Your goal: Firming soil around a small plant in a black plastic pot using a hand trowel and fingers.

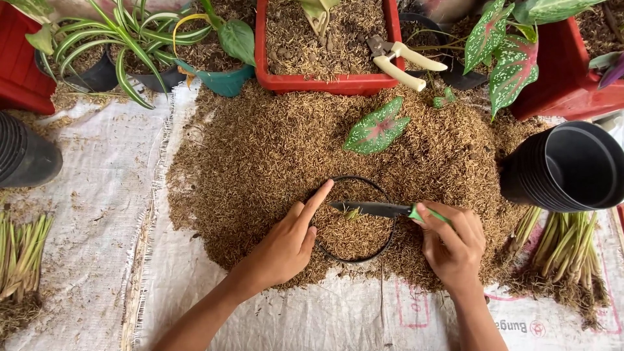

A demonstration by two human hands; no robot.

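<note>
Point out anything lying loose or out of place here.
A single pink-and-green caladium leaf lies detached on the husk pile, apart from its plant. The pruning shears lie half over the red planter's rim.

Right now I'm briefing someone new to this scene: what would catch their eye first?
The two hands at centre: the left hand touches the rim of a black pot sunk in brown husk, while the right hand holds a green-handled knife across it. Above lies a pink-veined leaf, and cream-handled pruners rest on the red planter.
</note>
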